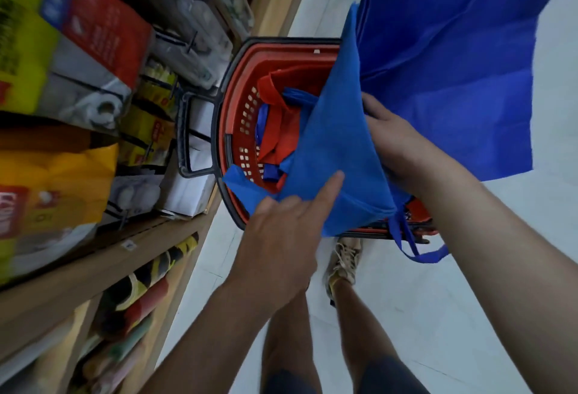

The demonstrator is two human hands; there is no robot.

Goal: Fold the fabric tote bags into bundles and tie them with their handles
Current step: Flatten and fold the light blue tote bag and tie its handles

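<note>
Left hand [281,231]: one straight finger lies on top of the folded flap; the other fingers are curled at the flap's lower edge and grip it. Thumb not seen.
Right hand [394,146]: reaches in behind the flap and holds the fabric there. Fingertips are covered by the flap.
Blue tote bag [453,81]: held in the air between both hands, above the basket. One part is folded into a pointed flap toward the left hand; a wide panel spreads up and to the right.
Handle loop [419,254]: blue strap hanging free below the bag's lower corner, just under the right forearm.
Basket [240,118]: red plastic with perforated walls and a black rim, partly under the held bag.
Basket contents: red tote bags [281,134] crumpled loosely, with pieces of blue fabric [270,171] mixed in. Count unclear.
Black handle [187,134]: a frame sticking out of the basket toward the shelves.
Floor [422,315]: pale tiles with faint joints.
Shelving [131,256]: wooden, along the left. It carries a yellow bag [56,181] and a red and grey pack [100,37]; rolled goods [140,296] lie on the lower shelf.
Person: one shoe [344,264] near the basket, bare legs, dark shorts [387,375].
Hard to make out: pack labels are blurred. The basket's right side and bottom are hidden by the bag and arm. The bag's top edge is motion-blurred.
</note>
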